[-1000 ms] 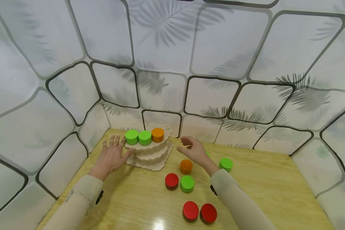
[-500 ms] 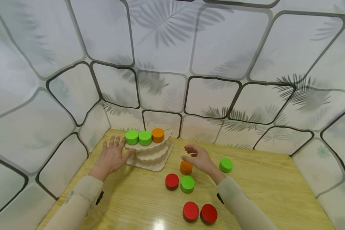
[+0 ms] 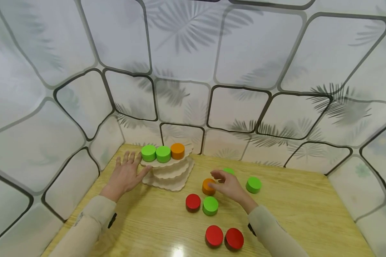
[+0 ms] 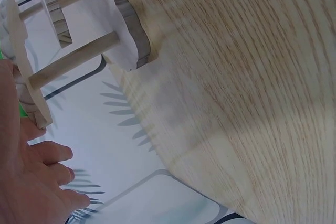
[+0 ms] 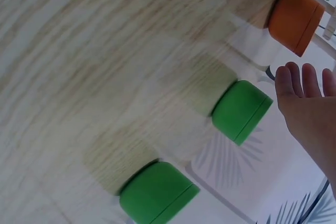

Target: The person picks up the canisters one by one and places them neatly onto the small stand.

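Right hand (image 3: 229, 185) now down onto orange disc (image 3: 207, 186).

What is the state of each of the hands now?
Left hand: open, fingers straight, thumb against the tiered wooden stand.
Right hand: fingers curling onto the orange disc; grip cannot be told.

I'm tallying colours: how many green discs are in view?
5: two on the stand's top tier, one beside the red disc, two beyond the right hand. Others may be hidden.

discs (image 3: 210, 206) crowd centre (bare table (image 3: 308, 214) rightward).
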{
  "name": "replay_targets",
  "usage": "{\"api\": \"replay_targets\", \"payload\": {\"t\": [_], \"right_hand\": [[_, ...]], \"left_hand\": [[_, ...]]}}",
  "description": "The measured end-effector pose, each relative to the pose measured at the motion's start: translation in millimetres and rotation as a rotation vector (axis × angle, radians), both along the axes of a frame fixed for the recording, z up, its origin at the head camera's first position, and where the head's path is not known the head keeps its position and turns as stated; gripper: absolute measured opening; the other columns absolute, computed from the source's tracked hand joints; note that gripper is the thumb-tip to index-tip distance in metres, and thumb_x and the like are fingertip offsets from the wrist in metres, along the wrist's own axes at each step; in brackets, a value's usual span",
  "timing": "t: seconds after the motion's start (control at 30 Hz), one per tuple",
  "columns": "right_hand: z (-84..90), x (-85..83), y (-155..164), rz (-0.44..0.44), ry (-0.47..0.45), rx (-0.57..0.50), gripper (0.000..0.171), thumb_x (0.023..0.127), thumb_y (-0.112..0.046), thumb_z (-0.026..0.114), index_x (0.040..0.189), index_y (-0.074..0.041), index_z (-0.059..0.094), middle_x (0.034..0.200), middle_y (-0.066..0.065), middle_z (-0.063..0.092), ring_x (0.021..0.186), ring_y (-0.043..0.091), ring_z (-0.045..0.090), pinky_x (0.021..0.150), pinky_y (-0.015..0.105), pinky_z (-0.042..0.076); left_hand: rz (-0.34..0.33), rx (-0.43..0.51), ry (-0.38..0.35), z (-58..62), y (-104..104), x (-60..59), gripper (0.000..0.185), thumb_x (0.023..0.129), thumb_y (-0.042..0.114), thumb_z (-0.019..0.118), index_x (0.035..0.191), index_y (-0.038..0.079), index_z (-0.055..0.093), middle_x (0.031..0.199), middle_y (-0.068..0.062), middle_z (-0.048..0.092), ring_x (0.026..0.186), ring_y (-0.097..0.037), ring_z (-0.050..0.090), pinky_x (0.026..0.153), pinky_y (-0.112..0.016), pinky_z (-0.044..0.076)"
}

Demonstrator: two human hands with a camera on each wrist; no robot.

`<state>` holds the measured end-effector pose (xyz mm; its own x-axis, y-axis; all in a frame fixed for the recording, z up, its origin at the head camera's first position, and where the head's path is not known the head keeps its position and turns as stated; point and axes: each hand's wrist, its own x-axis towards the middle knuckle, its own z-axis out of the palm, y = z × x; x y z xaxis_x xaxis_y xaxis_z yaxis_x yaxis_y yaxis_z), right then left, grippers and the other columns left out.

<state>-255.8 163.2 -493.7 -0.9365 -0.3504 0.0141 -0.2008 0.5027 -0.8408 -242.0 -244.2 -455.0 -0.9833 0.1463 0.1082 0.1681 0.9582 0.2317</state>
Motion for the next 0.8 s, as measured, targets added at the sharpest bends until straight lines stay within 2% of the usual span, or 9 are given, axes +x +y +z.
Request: {"api": "replay_targets", "payload": {"t": [0.23, 0.57, 0.8], "right_hand": [[-4.6, 2.8, 3, 0.0, -0.035, 0.02, 0.062, 0.096, -0.032, 0.079, 0.147, -0.003, 0.059, 0.146, 0.019, 0.063, 0.132, 0.035, 0.062, 0.112, 0.053, 0.051], [-15.1, 1.1, 5, 0.044, -0.028, 0.043, 0.063, 0.095, -0.028, 0.081, 0.147, 0.001, 0.059, 0.138, 0.016, 0.068, 0.125, 0.032, 0.065, 0.106, 0.05, 0.055], [-17.3, 1.4, 3, 0.034, -0.033, 0.058, 0.068, 0.091, -0.026, 0.084, 0.147, 0.001, 0.058, 0.139, 0.016, 0.068, 0.123, 0.03, 0.067, 0.104, 0.049, 0.056]], "left_hand": [[-0.007, -0.003, 0.013, 0.0, 0, -0.1, 0.086, 0.109, 0.063, 0.038, 0.163, -0.004, 0.031, 0.166, -0.037, 0.028, 0.157, -0.058, 0.018, 0.123, -0.078, 0.016], [-0.01, -0.002, 0.023, 1.2, 0, 0.9, 0.085, 0.109, 0.062, 0.04, 0.162, -0.004, 0.035, 0.166, -0.037, 0.027, 0.157, -0.058, 0.018, 0.123, -0.077, 0.017], [-0.008, 0.005, 0.017, 1.5, 0, 1.4, 0.085, 0.109, 0.062, 0.039, 0.162, -0.004, 0.034, 0.167, -0.036, 0.026, 0.158, -0.057, 0.016, 0.123, -0.077, 0.016]]}}
